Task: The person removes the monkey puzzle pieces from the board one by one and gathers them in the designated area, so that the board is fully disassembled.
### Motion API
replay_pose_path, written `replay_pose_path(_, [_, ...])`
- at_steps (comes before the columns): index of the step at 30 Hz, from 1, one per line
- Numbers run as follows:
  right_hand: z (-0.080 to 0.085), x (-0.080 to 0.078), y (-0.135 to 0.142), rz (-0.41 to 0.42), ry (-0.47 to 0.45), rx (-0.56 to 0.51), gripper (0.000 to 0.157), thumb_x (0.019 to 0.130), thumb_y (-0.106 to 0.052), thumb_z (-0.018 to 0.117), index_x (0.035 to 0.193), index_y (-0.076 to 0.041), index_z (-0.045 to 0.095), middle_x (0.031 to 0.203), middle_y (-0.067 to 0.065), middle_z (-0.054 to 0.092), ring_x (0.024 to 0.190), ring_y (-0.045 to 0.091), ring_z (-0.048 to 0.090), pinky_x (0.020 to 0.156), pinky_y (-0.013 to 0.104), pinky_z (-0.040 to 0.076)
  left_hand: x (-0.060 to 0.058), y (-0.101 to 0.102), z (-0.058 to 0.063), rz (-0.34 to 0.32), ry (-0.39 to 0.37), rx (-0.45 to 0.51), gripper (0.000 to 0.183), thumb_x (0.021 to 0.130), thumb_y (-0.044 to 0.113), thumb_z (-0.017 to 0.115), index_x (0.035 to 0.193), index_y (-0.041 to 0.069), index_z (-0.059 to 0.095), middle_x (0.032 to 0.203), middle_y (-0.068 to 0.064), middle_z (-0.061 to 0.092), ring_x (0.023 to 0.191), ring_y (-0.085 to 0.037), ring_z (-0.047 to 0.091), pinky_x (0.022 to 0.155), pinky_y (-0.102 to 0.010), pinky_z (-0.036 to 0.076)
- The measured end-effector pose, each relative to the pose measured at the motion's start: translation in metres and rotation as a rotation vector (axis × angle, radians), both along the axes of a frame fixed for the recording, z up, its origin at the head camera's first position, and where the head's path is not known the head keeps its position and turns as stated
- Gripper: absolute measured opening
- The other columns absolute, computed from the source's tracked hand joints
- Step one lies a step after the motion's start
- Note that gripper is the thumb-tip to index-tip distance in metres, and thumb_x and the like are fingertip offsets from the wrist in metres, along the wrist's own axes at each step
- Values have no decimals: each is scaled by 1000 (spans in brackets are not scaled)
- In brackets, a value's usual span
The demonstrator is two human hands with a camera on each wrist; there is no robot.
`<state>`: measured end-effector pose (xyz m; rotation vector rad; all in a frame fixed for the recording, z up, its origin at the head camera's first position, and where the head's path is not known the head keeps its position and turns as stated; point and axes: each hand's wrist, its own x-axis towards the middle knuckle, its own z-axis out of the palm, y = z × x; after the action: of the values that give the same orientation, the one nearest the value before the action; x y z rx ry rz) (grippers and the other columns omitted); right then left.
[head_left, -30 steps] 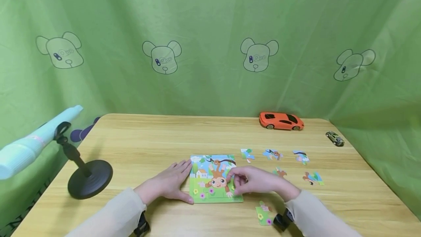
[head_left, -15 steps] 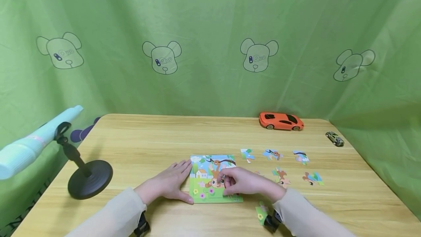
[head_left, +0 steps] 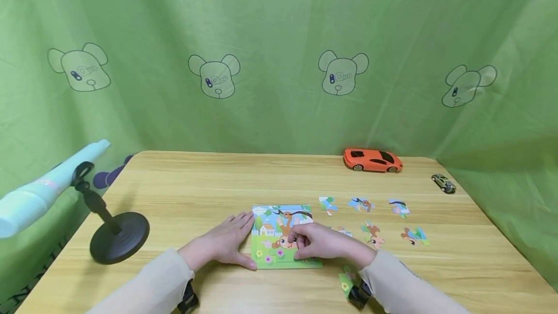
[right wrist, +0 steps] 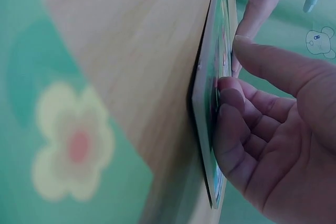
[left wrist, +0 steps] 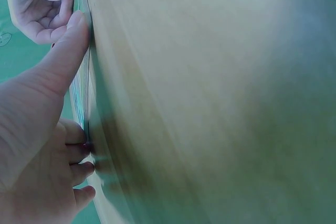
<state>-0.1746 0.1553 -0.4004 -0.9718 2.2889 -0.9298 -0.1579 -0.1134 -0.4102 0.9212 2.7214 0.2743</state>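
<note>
A small picture puzzle board (head_left: 266, 245) with an upside-down monkey, a house and flowers lies flat on the table. Spread along its left edge, my left hand (head_left: 228, 241) steadies it with extended fingers and thumb. Over the board's lower right part is my right hand (head_left: 318, 242), fingers bent and fingertips touching the surface. In the right wrist view, the curled fingers (right wrist: 231, 135) meet the board's face, with the thumb (right wrist: 268, 61) a little apart. Whether a puzzle piece is under those fingertips is hidden.
Loose puzzle pieces lie to the right, among them a branch piece (head_left: 398, 208), a monkey piece (head_left: 372, 235) and a flower piece (head_left: 345, 285) near my right wrist. Farther back are an orange toy car (head_left: 372, 160) and a small patterned car (head_left: 443, 184). A black stand (head_left: 119, 236) is left.
My right hand has shifted left over the board from its right side, then stayed nearly still. My left hand and the board have not moved.
</note>
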Motion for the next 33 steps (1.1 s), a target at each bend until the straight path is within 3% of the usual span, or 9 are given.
replay_pose_path(24, [-3, -1, -3, -44, 36, 2, 15, 82, -7, 67, 95, -5, 59, 68, -4, 52, 58, 6, 45, 59, 22, 43, -2, 1, 0, -10, 6, -4, 112, 69, 68, 60, 143, -5, 21, 149, -20, 16, 135, -33, 16, 109, -45, 14])
replay_pose_path(33, [-3, 0, -2, -72, 1, -20, 9, 84, -3, 63, 93, -5, 60, 69, -1, 53, 55, 7, 46, 54, 23, 43, 0, 2, 0, -10, 12, -7, 111, 69, 67, 62, 143, -5, 22, 149, -20, 15, 135, -33, 16, 109, -45, 15])
